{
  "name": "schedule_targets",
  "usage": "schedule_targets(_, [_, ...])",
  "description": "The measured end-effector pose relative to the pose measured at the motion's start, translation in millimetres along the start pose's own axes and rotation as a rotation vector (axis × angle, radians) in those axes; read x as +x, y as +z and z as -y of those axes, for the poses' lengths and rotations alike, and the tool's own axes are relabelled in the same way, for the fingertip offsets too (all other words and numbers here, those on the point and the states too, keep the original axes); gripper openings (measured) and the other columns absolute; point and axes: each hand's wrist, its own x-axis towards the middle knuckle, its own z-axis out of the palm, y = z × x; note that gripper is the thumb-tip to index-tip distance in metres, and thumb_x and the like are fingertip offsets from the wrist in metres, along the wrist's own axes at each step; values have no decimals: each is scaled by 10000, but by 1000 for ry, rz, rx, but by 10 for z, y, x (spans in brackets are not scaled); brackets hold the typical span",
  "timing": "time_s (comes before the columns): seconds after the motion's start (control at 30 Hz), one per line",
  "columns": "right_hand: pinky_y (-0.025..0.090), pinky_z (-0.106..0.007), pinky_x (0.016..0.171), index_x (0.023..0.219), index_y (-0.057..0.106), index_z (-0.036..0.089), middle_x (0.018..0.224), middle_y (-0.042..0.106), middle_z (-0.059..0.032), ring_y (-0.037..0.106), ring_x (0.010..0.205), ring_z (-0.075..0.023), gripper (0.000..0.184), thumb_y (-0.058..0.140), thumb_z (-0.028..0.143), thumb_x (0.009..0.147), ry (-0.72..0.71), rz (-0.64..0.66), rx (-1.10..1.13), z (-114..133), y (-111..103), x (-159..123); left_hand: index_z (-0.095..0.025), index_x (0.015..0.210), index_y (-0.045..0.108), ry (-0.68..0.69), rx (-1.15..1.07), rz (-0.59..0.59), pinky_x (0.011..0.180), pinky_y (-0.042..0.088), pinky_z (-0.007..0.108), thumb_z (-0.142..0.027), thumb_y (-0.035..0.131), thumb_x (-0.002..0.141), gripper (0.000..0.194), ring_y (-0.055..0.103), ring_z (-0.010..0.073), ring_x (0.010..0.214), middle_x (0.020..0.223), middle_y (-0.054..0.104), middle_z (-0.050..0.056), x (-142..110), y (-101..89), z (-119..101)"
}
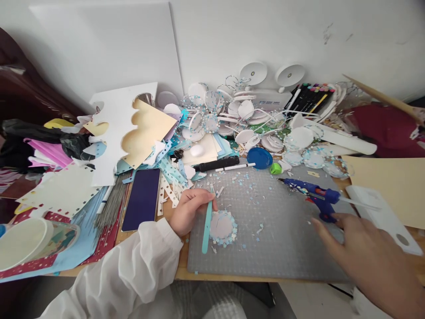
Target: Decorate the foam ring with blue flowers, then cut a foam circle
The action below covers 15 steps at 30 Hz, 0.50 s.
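Left hand [192, 210] pinches a teal stick [207, 228] beside the star-edged disc [222, 225] on the grey mat [282, 239]; right hand [368, 250], thumb and forefinger parted, is at the glue gun [318, 192], grip unclear. Gun-handling seems the present step; moving it calls for a secure hold.

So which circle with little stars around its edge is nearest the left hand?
The star-edged circle on the grey mat, right by the left hand; the other circles are farther back, toward the wall.
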Motion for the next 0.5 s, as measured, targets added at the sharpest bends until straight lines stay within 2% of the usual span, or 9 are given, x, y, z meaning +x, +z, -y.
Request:
schedule_targets(0.03, [412, -444, 597, 776, 557, 244, 739, 637, -123, 601, 646, -295, 226, 564, 468, 802, -90, 70, -8, 134, -53, 3, -152, 499, 598, 7, -10, -13, 475, 232, 260, -358, 582, 797, 362, 250, 75, 431, 431, 234, -58, 2, 3, 1])
schedule_targets(0.1, [466, -425, 715, 926, 579, 217, 871, 662, -96, 630, 797, -265, 206, 483, 393, 880, -276, 129, 99, 452, -103, 55, -167, 421, 490, 18, -27, -32, 506, 277, 259, -354, 588, 790, 425, 299, 84, 449, 429, 224, -55, 4, 13, 2])
schedule_targets(0.17, [463, -422, 779, 1018, 586, 192, 926, 664, -93, 622, 867, -251, 184, 504, 289, 884, -440, 37, 181, 790, -81, 148, -183, 379, 383, 25, -38, -39, 538, 312, 261, -356, 595, 783, 488, 349, 96, 471, 422, 211, -52, 4, 26, 1])
schedule_targets(0.27, [482, -392, 798, 1139, 580, 182, 999, 667, -97, 615, 902, -224, 295, 549, 139, 849, -655, -7, 304, 1215, 40, 302, -199, 375, 285, 28, -53, -36, 567, 336, 264, -359, 595, 783, 537, 378, 106, 487, 412, 181, -54, 5, 44, -8])
schedule_targets(0.37, [507, -395, 805, 1137, 609, 156, 1035, 679, -103, 622, 941, -230, 305, 568, 104, 839, -856, -63, 329, 1471, 182, 437, -195, 411, 249, 18, -69, -25, 511, 283, 255, -362, 589, 790, 536, 264, 74, 443, 426, 176, -66, 8, 49, -17])
schedule_targets(0.43, [526, -384, 777, 1076, 641, 106, 1001, 692, -115, 634, 931, -233, 242, 547, 101, 853, -955, -120, 341, 1562, 254, 509, -188, 444, 252, 4, -75, -16, 467, 208, 251, -366, 587, 795, 517, 183, 58, 438, 448, 193, -71, 9, 49, -15])
schedule_targets(0.5, [539, -366, 752, 1003, 663, 88, 943, 708, -106, 645, 893, -223, 212, 497, 84, 871, -1033, -173, 351, 1604, 300, 561, -183, 459, 261, -6, -68, -4, 456, 160, 251, -368, 590, 801, 509, 165, 54, 444, 462, 206, -69, 4, 51, -5])
